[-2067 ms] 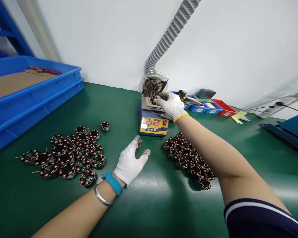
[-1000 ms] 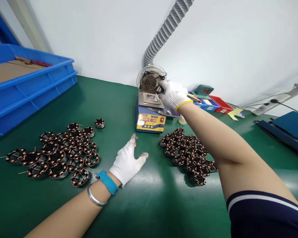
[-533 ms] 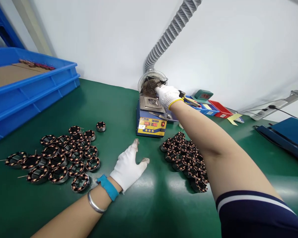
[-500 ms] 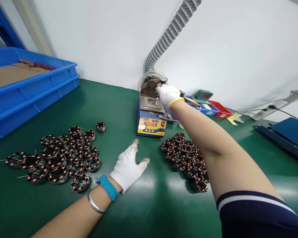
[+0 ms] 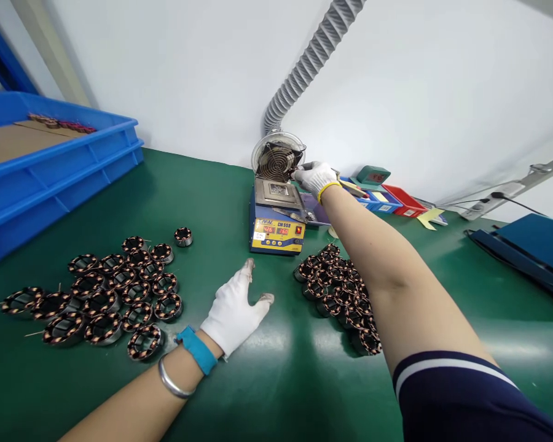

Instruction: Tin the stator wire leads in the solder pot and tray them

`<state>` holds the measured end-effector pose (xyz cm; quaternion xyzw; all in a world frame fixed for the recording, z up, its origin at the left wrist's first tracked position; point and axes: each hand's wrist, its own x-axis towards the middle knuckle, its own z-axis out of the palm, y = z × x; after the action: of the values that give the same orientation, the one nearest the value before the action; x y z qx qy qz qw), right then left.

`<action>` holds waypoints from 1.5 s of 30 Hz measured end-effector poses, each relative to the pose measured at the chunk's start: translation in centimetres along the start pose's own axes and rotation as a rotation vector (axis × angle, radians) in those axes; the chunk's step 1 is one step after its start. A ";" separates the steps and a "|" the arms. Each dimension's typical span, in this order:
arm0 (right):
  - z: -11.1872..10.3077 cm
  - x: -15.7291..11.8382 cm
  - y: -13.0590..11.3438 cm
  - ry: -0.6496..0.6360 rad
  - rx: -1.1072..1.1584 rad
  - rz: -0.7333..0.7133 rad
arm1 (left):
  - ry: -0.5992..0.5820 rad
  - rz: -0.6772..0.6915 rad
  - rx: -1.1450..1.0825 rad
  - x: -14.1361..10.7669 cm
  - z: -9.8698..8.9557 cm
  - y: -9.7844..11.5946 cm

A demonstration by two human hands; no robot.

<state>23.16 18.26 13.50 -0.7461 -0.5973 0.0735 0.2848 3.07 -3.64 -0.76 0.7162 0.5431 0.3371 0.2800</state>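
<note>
My white-gloved left hand (image 5: 236,310) is low over the green bench (image 5: 276,380), thumb and fingers spread well apart, between a left cluster of copper-wound stators (image 5: 115,301) and a right cluster (image 5: 338,290). My gloved right hand (image 5: 315,177) reaches forward, fingertips pinched on a mostly hidden stator (image 5: 294,174), near the round fan guard (image 5: 277,163) behind the solder pot (image 5: 276,234).

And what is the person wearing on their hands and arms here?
The left hand has a white glove, a blue wristband and a silver bangle. The right hand has a white knit glove with a yellow edge; a navy sleeve shows one white stripe.
</note>
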 end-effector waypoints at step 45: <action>-1.8 -4.1 0.2 -0.133 0.320 0.007 | 0.013 0.038 0.019 0.1 0.3 -0.4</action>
<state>22.98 13.86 13.94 -0.6868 -0.5929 0.2181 0.3594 3.08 -3.49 -1.17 0.7270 0.5343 0.3416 0.2632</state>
